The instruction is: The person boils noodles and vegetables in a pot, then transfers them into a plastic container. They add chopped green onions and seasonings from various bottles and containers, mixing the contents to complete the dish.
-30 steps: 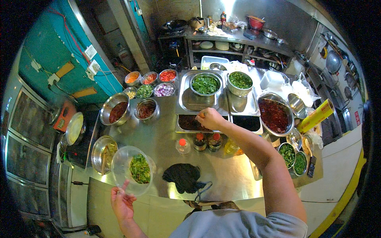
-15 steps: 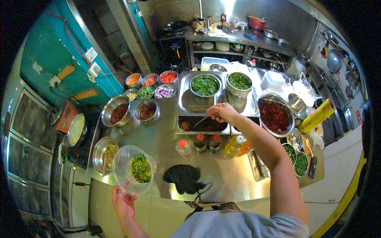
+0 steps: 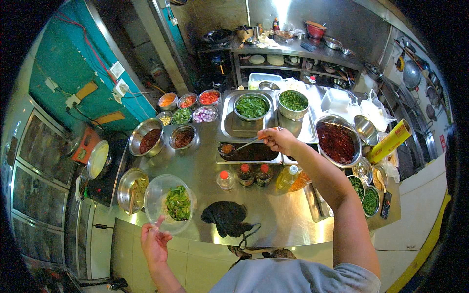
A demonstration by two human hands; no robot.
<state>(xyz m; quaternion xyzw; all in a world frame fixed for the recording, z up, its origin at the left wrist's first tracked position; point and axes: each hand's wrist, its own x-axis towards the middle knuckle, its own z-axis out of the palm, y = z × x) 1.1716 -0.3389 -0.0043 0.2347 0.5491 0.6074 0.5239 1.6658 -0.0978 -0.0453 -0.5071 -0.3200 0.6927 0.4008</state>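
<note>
My left hand (image 3: pixel 155 244) grips the near rim of a clear plastic bowl (image 3: pixel 155 195), which is tipped a little. Leafy greens (image 3: pixel 178 202) lie inside, toward its right side. My right hand (image 3: pixel 277 139) is closed around the handle of a small ladle (image 3: pixel 226 149). Reddish-brown food fills the ladle's cup, which hangs over the left end of a rectangular steel pan (image 3: pixel 256 161) of dark sauce. Between the pan and my body stand a clear bottle with a red cap (image 3: pixel 225 181), two dark red-capped bottles (image 3: pixel 246 176) and an oil bottle (image 3: pixel 286 178).
A black cloth item (image 3: pixel 224 219) lies near the front edge. Steel bowls of red sauce (image 3: pixel 147 138) and chopped vegetables stand at the far left. Two bowls of greens (image 3: pixel 252 105) sit beyond the pan. A large chili bowl (image 3: pixel 337 141) and yellow roll (image 3: pixel 388 142) are right.
The ladle's cup has risen out of the pan's sauce with food in it, its handle now flatter. The plastic bowl and my left hand have shifted slightly right.
</note>
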